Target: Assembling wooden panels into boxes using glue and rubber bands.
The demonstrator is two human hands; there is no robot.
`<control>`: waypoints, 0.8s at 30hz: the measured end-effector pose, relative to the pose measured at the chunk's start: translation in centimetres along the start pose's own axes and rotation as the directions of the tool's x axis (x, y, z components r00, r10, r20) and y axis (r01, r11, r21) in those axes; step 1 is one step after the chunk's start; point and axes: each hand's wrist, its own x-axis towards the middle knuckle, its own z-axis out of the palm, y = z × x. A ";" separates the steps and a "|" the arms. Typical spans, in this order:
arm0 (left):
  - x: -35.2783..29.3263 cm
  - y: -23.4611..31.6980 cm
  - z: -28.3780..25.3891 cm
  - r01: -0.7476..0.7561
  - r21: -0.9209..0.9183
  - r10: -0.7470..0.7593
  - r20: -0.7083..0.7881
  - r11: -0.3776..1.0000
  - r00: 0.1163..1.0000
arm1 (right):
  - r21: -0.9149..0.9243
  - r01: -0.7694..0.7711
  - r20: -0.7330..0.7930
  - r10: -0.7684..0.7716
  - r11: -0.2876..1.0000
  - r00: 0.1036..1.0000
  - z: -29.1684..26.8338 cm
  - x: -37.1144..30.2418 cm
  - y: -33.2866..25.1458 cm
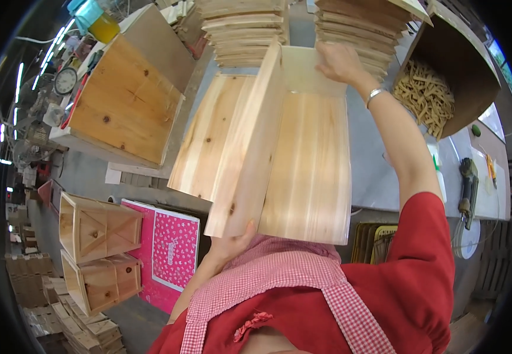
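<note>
Before me on the grey worktable are pale wooden boards set together like a box with one side open. A long upright board stands on edge, leaning a little left, beside a wide flat board. My left hand is closed on the upright board's near end, its fingers partly hidden. At the far end, my right hand grips the top edge of a short end board. Left of the upright board lies another flat board. Whether the boards are fastened together I cannot tell.
Stacks of wooden boards rise at the back. A tipped bin holds thin wooden strips at right, near a dark power tool. A large wooden box stands left; two wooden crates sit below beside a pink box.
</note>
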 end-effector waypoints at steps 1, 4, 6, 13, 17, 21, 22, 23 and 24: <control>-0.1 -1.3 0.5 -0.089 0.103 0.097 -0.078 0.991 0.992 | 0.005 0.029 0.014 -0.029 1.000 0.999 -0.3 0.1 -0.2; 0.3 -1.8 0.8 -0.116 0.173 0.125 -0.046 0.978 0.991 | 0.000 -0.027 0.050 0.027 1.000 0.998 -0.4 0.2 -0.1; 1.2 -1.4 0.9 -0.165 0.155 0.176 -0.059 0.974 0.983 | -0.001 -0.032 0.054 0.032 0.999 0.998 -0.2 0.9 0.6; -0.2 -1.9 0.1 0.169 -0.236 -0.148 0.105 0.957 0.983 | -0.011 0.072 0.007 -0.072 0.997 0.997 1.2 3.4 0.1; 1.6 -3.5 2.8 -0.324 -0.079 0.312 -0.138 0.943 0.940 | 0.010 0.051 -0.013 -0.051 0.999 0.999 0.7 0.7 1.1; 0.8 2.9 -0.1 -0.072 -0.163 0.057 -0.096 0.984 0.994 | -0.012 0.020 0.117 -0.018 1.000 0.993 -1.8 1.0 -1.4; 0.6 3.0 0.1 -0.233 -0.184 0.194 -0.207 0.955 0.959 | -0.005 -0.038 0.226 0.038 0.999 0.973 -2.9 0.9 -2.0; 0.4 2.3 -0.1 -0.231 -0.077 0.218 -0.150 0.970 0.964 | -0.008 -0.101 0.338 0.098 0.995 0.936 -3.8 0.9 -2.6; 0.6 2.2 -0.8 -0.256 -0.084 0.243 -0.138 0.963 0.960 | 0.089 -0.036 0.211 0.016 0.995 0.977 -4.1 0.6 -1.4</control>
